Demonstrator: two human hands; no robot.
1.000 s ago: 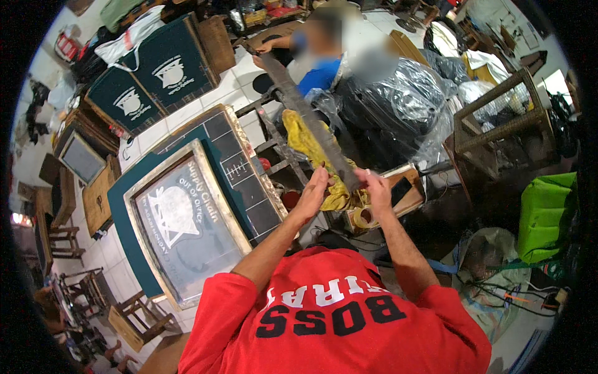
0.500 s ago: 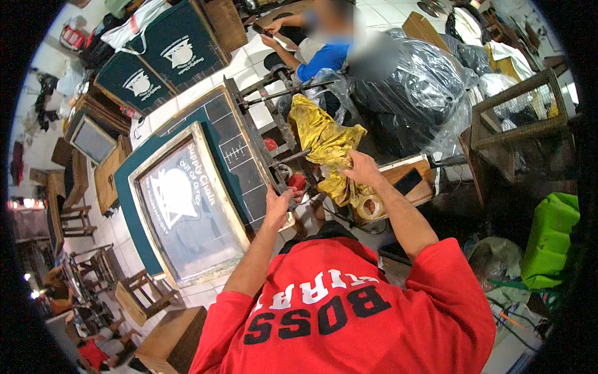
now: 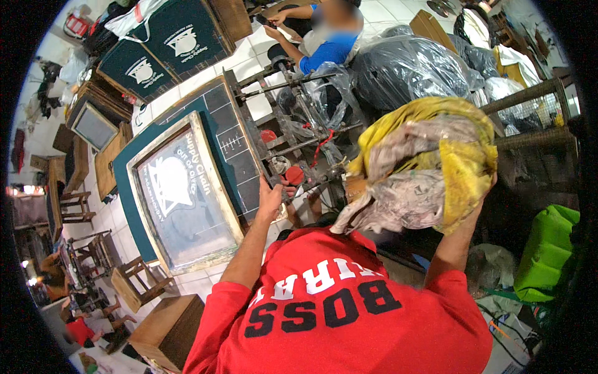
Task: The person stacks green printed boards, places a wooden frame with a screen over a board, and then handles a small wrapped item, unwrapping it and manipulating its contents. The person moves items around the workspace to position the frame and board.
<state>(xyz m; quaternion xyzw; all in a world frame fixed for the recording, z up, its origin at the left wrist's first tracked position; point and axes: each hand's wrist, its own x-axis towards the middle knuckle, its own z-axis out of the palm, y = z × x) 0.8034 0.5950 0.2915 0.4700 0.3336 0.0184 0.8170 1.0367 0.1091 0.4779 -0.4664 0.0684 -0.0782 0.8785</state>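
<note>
1. Your right hand is raised close to your head, its fingers closed into a bundle of yellow and grey rag. The hand is mostly hidden under the cloth.
2. That rag looks soft, light and limp. It will sag and trail loose ends, so gather it from beneath in a full fistful rather than by a corner. It is stained, so it is possibly damp or inky.
3. Your left hand reaches forward with its fingers curled on the near edge of the wooden-framed printing screen.
4. The screen is stiff, but its mesh seems delicate, so hold it by the frame.
5. Beyond stands the metal press frame. A person in blue sits farther off.
</note>
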